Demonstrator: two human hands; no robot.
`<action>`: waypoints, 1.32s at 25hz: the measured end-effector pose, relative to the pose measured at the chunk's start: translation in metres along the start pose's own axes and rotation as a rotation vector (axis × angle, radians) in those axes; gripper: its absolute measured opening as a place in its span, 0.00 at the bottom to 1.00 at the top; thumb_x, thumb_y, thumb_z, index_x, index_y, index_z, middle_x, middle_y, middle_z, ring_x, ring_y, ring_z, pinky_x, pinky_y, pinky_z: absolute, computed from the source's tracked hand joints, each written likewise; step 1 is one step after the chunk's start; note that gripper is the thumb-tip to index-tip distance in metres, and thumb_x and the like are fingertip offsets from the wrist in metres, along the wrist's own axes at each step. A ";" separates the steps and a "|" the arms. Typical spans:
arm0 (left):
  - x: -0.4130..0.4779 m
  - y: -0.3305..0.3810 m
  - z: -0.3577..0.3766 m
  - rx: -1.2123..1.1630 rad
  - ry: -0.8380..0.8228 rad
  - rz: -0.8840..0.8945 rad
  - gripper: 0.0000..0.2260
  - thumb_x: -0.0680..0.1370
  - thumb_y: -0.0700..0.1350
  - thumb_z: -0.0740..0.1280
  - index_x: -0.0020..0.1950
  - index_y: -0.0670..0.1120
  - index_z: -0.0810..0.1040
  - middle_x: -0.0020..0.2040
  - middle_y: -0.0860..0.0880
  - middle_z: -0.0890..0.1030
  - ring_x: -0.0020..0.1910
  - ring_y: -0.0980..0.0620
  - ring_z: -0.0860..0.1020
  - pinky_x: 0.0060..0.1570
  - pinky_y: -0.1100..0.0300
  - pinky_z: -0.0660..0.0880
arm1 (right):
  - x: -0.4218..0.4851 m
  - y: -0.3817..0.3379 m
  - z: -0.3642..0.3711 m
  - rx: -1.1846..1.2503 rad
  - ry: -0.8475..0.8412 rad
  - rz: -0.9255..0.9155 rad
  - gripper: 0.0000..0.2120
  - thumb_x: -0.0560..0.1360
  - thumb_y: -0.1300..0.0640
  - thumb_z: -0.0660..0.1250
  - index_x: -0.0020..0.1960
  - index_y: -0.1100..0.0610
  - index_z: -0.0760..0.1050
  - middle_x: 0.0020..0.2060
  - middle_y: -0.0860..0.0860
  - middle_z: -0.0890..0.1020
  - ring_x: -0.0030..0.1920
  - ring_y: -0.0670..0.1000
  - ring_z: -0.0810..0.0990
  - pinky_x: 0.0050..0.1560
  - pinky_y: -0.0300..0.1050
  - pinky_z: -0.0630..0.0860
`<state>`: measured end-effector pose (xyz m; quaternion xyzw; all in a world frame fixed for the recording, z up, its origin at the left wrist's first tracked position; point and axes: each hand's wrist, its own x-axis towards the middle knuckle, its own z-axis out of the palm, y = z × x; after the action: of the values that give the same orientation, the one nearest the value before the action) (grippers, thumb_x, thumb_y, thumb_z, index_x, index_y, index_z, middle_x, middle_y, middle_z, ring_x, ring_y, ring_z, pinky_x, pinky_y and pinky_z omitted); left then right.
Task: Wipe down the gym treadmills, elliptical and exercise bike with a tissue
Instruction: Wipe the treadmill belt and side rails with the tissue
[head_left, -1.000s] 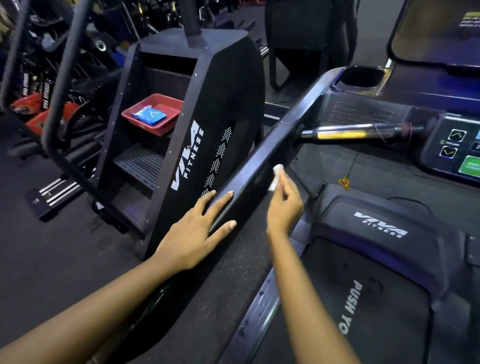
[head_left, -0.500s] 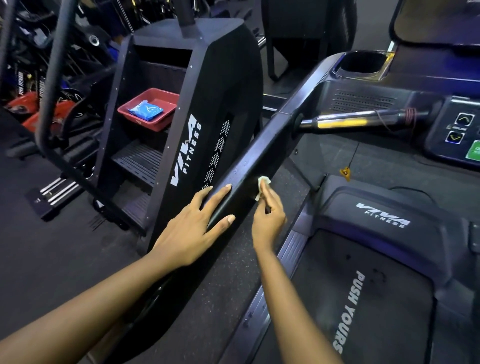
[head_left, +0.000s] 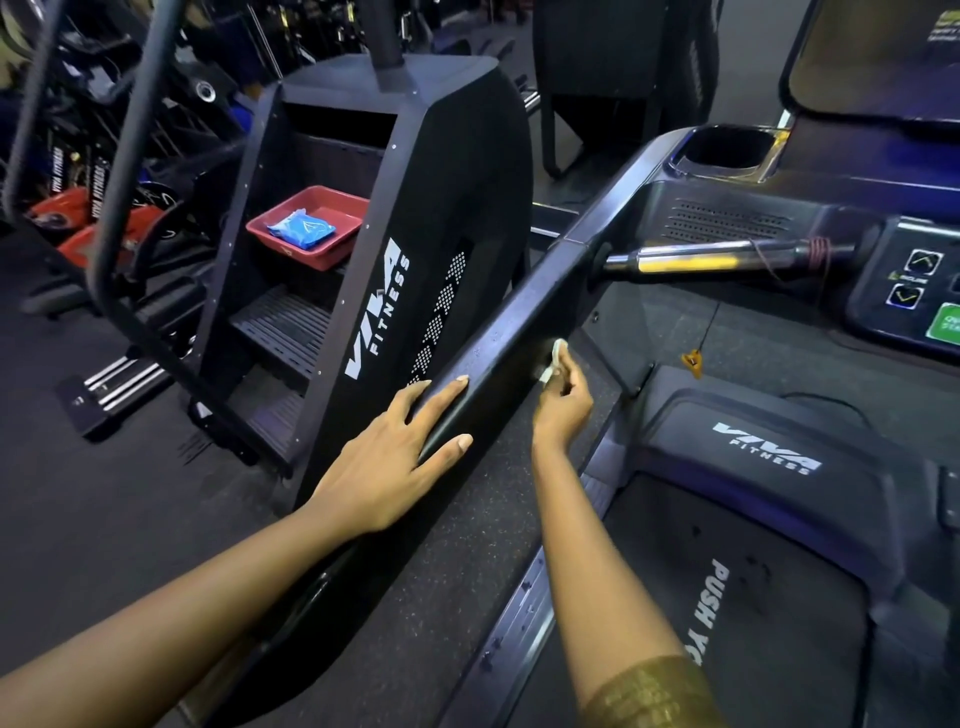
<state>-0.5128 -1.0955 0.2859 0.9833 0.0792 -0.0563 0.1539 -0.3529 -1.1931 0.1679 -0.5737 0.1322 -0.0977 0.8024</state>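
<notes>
From the head view: resting one left hand (head_left: 384, 467), fingers straight and spread, on top of the one dark side rail (head_left: 511, 332) of the treadmill (head_left: 779, 519). Pinching one white tissue (head_left: 556, 359) in the curled fingers of one right hand (head_left: 563, 410), pressing it against the rail's inner face, just beyond the left hand. Standing left of the rail, one black stair machine (head_left: 447, 208), carrying one red tray (head_left: 306, 252) on a step, one blue packet (head_left: 301, 228) lying inside it.

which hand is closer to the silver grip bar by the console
Right. The right hand, holding the tissue, is just below the silver grip bar; the left hand rests flat farther down the side rail.
</notes>
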 end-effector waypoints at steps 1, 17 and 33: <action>0.000 0.001 0.000 0.007 0.000 -0.001 0.28 0.72 0.70 0.44 0.71 0.72 0.40 0.76 0.55 0.52 0.69 0.50 0.67 0.63 0.51 0.68 | -0.015 0.002 -0.003 0.014 -0.003 0.003 0.14 0.76 0.72 0.59 0.59 0.66 0.77 0.55 0.54 0.79 0.56 0.48 0.77 0.50 0.23 0.69; 0.001 -0.002 0.000 -0.008 0.006 0.024 0.29 0.74 0.68 0.45 0.74 0.68 0.43 0.76 0.52 0.53 0.70 0.48 0.65 0.65 0.49 0.67 | -0.040 -0.046 -0.001 -0.224 -0.141 -0.318 0.16 0.75 0.72 0.61 0.60 0.63 0.77 0.58 0.56 0.79 0.61 0.51 0.76 0.58 0.23 0.65; 0.002 -0.012 -0.005 -0.210 -0.035 0.044 0.26 0.82 0.56 0.53 0.78 0.58 0.48 0.73 0.48 0.63 0.71 0.50 0.64 0.67 0.57 0.60 | -0.037 -0.067 -0.008 -0.580 -0.289 -0.553 0.16 0.75 0.70 0.60 0.59 0.60 0.79 0.55 0.54 0.79 0.54 0.50 0.77 0.55 0.23 0.64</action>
<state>-0.5129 -1.0820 0.2869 0.9621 0.0602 -0.0616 0.2588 -0.3906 -1.2101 0.2323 -0.7974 -0.1185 -0.1863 0.5616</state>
